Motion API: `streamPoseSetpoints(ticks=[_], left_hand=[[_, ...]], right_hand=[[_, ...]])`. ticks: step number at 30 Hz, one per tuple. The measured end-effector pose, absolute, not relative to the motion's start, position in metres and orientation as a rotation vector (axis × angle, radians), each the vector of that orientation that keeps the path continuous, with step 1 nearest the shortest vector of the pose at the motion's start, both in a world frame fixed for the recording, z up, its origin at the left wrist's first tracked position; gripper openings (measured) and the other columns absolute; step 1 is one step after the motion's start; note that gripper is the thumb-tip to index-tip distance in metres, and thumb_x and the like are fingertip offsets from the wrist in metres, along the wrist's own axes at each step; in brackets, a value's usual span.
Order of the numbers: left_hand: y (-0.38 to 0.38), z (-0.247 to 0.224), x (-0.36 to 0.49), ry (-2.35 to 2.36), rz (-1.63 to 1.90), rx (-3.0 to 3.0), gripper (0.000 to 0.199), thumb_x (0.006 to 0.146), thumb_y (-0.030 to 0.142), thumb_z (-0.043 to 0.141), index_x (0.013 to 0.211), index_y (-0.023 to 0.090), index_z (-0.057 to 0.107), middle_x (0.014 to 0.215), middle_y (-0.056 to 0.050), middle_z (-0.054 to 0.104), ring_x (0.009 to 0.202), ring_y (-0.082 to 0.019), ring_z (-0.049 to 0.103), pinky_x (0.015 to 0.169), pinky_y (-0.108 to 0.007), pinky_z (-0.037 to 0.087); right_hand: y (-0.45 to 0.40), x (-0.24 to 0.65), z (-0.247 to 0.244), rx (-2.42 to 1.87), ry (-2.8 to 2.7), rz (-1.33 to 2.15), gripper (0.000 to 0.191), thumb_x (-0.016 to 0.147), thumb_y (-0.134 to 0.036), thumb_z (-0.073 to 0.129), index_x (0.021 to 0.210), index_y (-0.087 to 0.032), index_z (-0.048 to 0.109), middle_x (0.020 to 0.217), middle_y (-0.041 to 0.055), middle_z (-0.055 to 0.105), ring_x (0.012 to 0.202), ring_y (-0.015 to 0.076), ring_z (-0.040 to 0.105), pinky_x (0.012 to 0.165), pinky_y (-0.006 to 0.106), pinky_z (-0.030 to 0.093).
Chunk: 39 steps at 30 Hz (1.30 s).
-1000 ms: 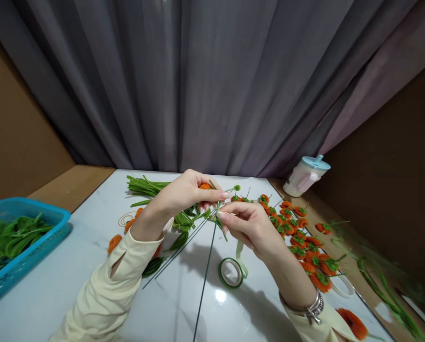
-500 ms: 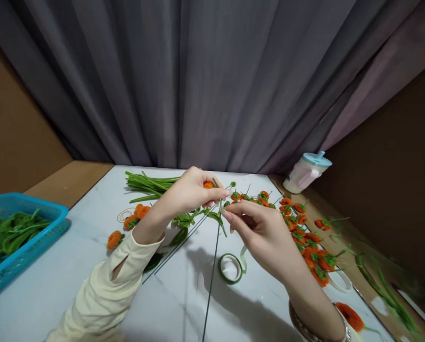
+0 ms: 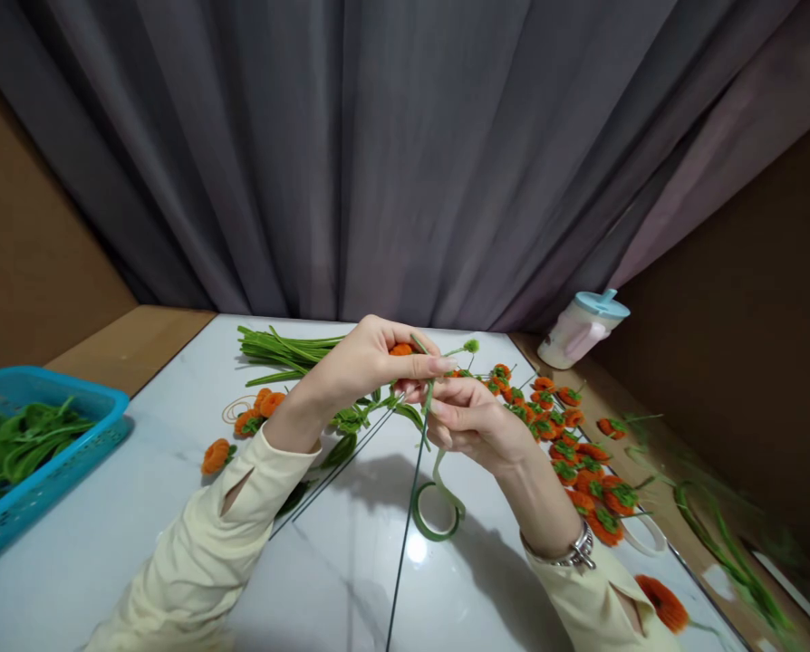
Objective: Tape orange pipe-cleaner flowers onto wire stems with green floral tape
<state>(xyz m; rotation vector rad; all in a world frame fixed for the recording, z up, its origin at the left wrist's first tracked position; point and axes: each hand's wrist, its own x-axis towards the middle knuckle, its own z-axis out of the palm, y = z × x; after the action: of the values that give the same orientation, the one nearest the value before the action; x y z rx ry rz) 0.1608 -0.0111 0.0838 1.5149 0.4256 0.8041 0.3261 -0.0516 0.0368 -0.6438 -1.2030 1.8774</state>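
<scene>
My left hand (image 3: 395, 358) is closed round an orange flower (image 3: 400, 349) and a green stem (image 3: 428, 398), held above the middle of the table. Against it, my right hand (image 3: 469, 412) pinches the same stem just below the left fingertips. A small green ball on a thin stem (image 3: 471, 346) sticks out to the right above the hands. Beneath my right hand a roll of green tape (image 3: 436, 512) stands on the table, with a loose strip rising from it towards the fingers. The strip's upper end is hidden by the fingers.
Many orange flowers (image 3: 605, 523) lie at the right, beside a white ring (image 3: 645, 534). Green stems (image 3: 286, 349) lie at the back left, leaves (image 3: 341, 450) near the middle. A blue basket (image 3: 116, 407) holds greenery at far left. A lidded cup (image 3: 578, 335) stands at the back right.
My right hand has moved in against my left hand and turned. The green ball has shifted right and slightly up. The tape strip now rises from the roll towards my right hand.
</scene>
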Motion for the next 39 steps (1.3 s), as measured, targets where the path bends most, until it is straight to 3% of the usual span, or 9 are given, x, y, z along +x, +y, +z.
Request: streamPoseSetpoints(ticks=[8, 15, 21, 24, 26, 29, 33, 39], left_hand=[[-0.009, 0.074, 0.165, 0.272, 0.767, 1.386, 0.015, 0.068, 0.021, 0.078, 0.066, 0.011, 0.066, 0.047, 0.003, 0.058, 0.040, -0.004, 0.050, 0.039, -0.014, 0.034], [0.000, 0.065, 0.163, 0.188, 0.775, 1.404, 0.022, 0.070, 0.030, 0.077, 0.066, 0.012, 0.065, 0.054, 0.001, 0.061, 0.044, -0.006, 0.052, 0.043, -0.017, 0.038], [0.009, 0.064, 0.164, 0.214, 0.797, 1.494, 0.013, 0.075, 0.024, 0.071, 0.081, 0.014, 0.065, 0.074, -0.002, 0.065, 0.066, -0.011, 0.060, 0.060, -0.022, 0.045], [0.009, 0.069, 0.163, 0.321, 0.854, 1.542, 0.038, 0.072, 0.025, 0.073, 0.105, 0.017, 0.058, 0.105, -0.006, 0.062, 0.097, -0.017, 0.059, 0.076, -0.026, 0.046], [0.004, 0.076, 0.159, 0.546, 0.951, 1.632, 0.044, 0.070, 0.031, 0.074, 0.106, 0.017, 0.053, 0.115, -0.009, 0.057, 0.107, -0.020, 0.054, 0.081, -0.028, 0.044], [-0.010, 0.089, 0.150, 1.011, 0.995, 1.876, 0.039, 0.066, 0.041, 0.075, 0.090, 0.017, 0.055, 0.097, -0.005, 0.061, 0.087, -0.018, 0.057, 0.067, -0.026, 0.042], [-0.028, 0.101, 0.146, 1.078, 0.905, 2.069, 0.025, 0.074, 0.041, 0.067, 0.069, 0.017, 0.062, 0.068, 0.001, 0.062, 0.062, -0.013, 0.052, 0.054, -0.023, 0.035], [-0.032, 0.099, 0.157, 1.051, 0.850, 2.018, 0.024, 0.074, 0.035, 0.065, 0.066, 0.013, 0.070, 0.060, -0.002, 0.065, 0.057, -0.015, 0.056, 0.049, -0.023, 0.034]], right_hand=[[-0.055, 0.317, 0.030, -0.624, -1.157, 1.852, 0.030, 0.055, -0.037, 0.085, 0.067, -0.014, 0.069, 0.048, -0.0027, 0.057, 0.037, 0.0052, 0.043, 0.038, 0.018, 0.025], [-0.063, 0.307, 0.036, -0.661, -1.112, 1.751, 0.029, 0.055, -0.035, 0.085, 0.059, -0.014, 0.066, 0.050, -0.0017, 0.057, 0.039, 0.0057, 0.046, 0.039, 0.018, 0.028], [-0.067, 0.307, 0.046, -0.715, -1.107, 1.619, 0.022, 0.062, -0.031, 0.081, 0.063, -0.014, 0.067, 0.048, -0.0021, 0.057, 0.036, 0.0032, 0.032, 0.036, 0.018, 0.018], [-0.070, 0.309, 0.052, -0.810, -1.155, 1.530, 0.021, 0.065, -0.032, 0.077, 0.065, -0.014, 0.067, 0.047, -0.0030, 0.055, 0.036, 0.0025, 0.022, 0.037, 0.020, 0.013], [-0.074, 0.310, 0.056, -0.900, -1.199, 1.438, 0.020, 0.069, -0.032, 0.074, 0.067, -0.014, 0.067, 0.047, -0.0037, 0.053, 0.037, 0.0031, 0.022, 0.037, 0.021, 0.012], [-0.080, 0.312, 0.059, -1.016, -1.282, 1.243, 0.018, 0.074, -0.033, 0.071, 0.071, -0.015, 0.068, 0.049, -0.0039, 0.051, 0.040, 0.0046, 0.027, 0.037, 0.021, 0.015], [-0.086, 0.307, 0.062, -1.111, -1.363, 1.090, 0.020, 0.078, -0.035, 0.068, 0.071, -0.016, 0.066, 0.052, -0.0027, 0.052, 0.043, 0.0066, 0.034, 0.039, 0.022, 0.021], [-0.095, 0.295, 0.071, -1.202, -1.422, 0.932, 0.021, 0.079, -0.029, 0.065, 0.064, -0.015, 0.062, 0.051, -0.0028, 0.050, 0.040, 0.0055, 0.028, 0.037, 0.022, 0.018]])
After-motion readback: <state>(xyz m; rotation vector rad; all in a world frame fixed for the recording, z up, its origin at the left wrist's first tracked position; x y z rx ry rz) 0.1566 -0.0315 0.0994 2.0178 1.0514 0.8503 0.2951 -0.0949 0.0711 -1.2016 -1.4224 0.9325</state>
